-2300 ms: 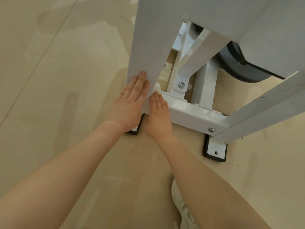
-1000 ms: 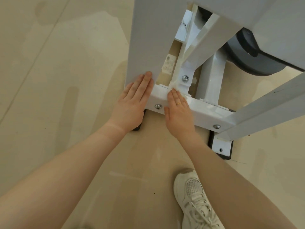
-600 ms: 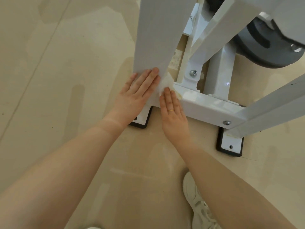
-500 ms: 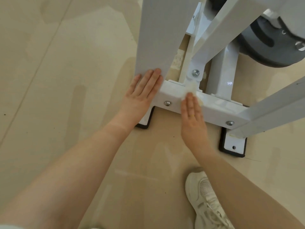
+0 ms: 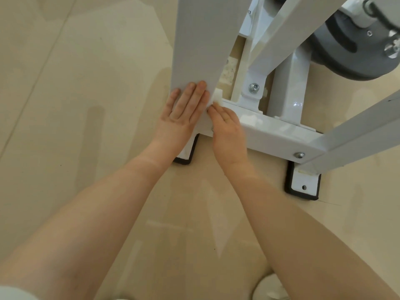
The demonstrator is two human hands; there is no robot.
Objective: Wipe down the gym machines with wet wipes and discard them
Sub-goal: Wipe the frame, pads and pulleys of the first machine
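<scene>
A white gym machine frame stands on the tiled floor, with a low cross bar (image 5: 279,133) joining two uprights. My left hand (image 5: 184,113) lies flat, fingers straight, against the foot of the left upright (image 5: 199,44). My right hand (image 5: 227,128) presses a small white wet wipe (image 5: 217,96) onto the left end of the cross bar, right beside my left fingers. Most of the wipe is hidden under the fingers; only a crumpled corner shows.
Black-rimmed foot plates (image 5: 303,187) sit under the frame on the beige floor (image 5: 86,105). A dark weight disc (image 5: 346,46) hangs at the upper right. A slanted white bar (image 5: 363,137) crosses the right side. The toe of a white shoe (image 5: 268,289) shows at the bottom.
My right hand has slid the wipe back left along the cross bar to the corner by the upright. My left hand has stayed flat on the upright.
</scene>
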